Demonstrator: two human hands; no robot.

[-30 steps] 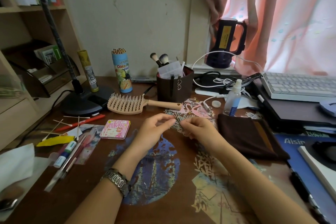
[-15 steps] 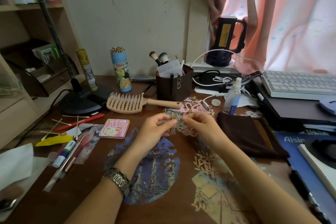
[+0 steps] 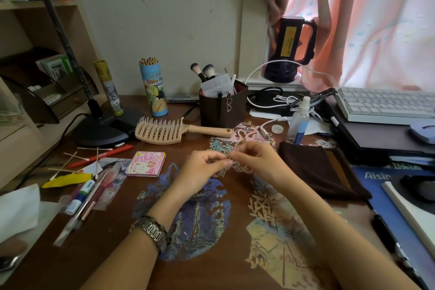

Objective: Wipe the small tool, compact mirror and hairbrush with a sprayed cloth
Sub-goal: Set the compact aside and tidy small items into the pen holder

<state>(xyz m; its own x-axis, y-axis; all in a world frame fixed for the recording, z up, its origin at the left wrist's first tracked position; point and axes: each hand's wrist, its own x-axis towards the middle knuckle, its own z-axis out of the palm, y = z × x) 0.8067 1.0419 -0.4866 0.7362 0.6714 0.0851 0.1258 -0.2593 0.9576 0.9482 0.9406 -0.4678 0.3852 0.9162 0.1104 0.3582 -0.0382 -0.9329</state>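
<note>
Over the middle of the desk [image 3: 230,273] the left hand [image 3: 202,170] and right hand [image 3: 255,163] meet fingertip to fingertip, both with fingers curled in and pinching the small tool [image 3: 226,164] between them. The tool is a thin metallic thing, mostly hidden by the fingers; its upper end sits in the pinch where the thumbs and forefingers come together, and a short slim part hangs down below the left fingertips. It looks like tweezers or a small clip, but the view is too blurred to say which. It is held just above the desk, not lying on it. The mirror [image 3: 146,163], a square pink compact, lies closed and flat on the desk to the left of the left hand, near but apart from it. The hairbrush [image 3: 164,130] lies beyond the hands, bristles up, its handle pointing right toward a brown pot [image 3: 222,110] of makeup brushes. The dark brown cloth [image 3: 315,167] lies folded flat on the desk just right of the right hand, not touched by it, and the spray bottle [image 3: 299,122] stands upright at the cloth's far edge, with its cap [image 3: 277,128] lying beside it.
</note>
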